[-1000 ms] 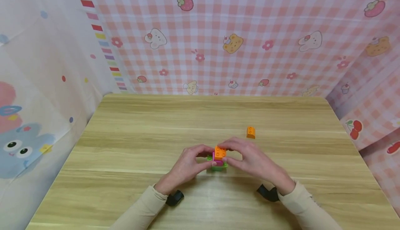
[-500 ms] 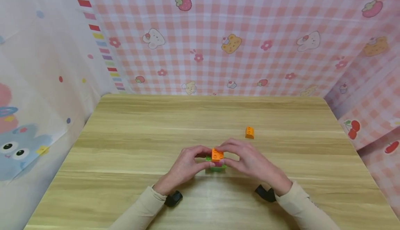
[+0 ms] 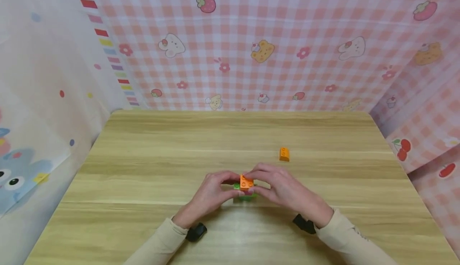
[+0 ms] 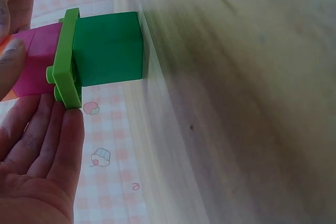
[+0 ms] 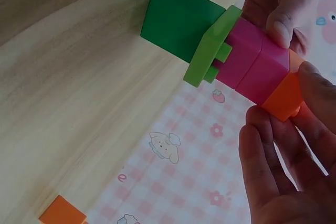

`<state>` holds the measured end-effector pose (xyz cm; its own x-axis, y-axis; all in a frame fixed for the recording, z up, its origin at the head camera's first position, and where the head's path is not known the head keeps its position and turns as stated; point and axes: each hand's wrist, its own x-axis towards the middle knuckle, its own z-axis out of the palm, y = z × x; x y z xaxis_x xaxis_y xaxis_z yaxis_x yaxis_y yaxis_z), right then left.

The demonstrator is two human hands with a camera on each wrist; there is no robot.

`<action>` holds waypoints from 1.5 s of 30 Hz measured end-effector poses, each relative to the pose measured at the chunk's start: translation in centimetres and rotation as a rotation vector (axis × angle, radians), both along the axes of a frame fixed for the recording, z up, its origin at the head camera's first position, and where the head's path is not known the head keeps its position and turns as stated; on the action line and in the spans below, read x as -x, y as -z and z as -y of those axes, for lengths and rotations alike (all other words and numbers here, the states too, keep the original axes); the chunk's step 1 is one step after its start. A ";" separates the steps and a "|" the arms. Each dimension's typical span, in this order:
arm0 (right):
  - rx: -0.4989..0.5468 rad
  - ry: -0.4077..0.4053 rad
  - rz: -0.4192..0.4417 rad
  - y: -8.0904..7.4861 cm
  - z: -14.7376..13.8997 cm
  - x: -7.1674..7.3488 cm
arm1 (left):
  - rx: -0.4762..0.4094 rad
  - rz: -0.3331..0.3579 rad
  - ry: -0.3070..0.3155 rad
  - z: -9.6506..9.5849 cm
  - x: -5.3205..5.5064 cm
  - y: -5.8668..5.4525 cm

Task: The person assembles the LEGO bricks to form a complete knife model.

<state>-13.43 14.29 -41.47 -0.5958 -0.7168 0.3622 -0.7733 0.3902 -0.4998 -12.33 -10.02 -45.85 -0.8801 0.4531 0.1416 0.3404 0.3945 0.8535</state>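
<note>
A small stack of toy building bricks stands on the table in front of me. At its bottom is a dark green brick (image 4: 107, 48), then a wider light green plate (image 5: 212, 45) with free studs at one side. Magenta bricks (image 5: 252, 60) rise from the plate, topped by an orange brick (image 3: 246, 183). My left hand (image 3: 212, 191) grips the magenta part between thumb and fingers. From the other side my right hand (image 3: 284, 185) pinches the orange brick, thumb on its near face. The fingers hide part of the magenta bricks in the head view.
A loose orange brick with a curved side (image 3: 284, 154) lies on the wooden table (image 3: 161, 145), beyond my right hand. Black pieces (image 3: 196, 232) show at both wrists. Patterned cloth (image 3: 230, 57) hangs behind the table and along its sides.
The orange brick has shifted slightly left and down in my right hand, now squarely over the magenta. My left hand keeps its grip. The head view has turned slightly.
</note>
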 end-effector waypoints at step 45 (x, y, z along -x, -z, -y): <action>0.110 0.405 0.230 1.7 -8.7 3.5 | -0.062 -0.102 0.003 -0.2 -0.4 -0.8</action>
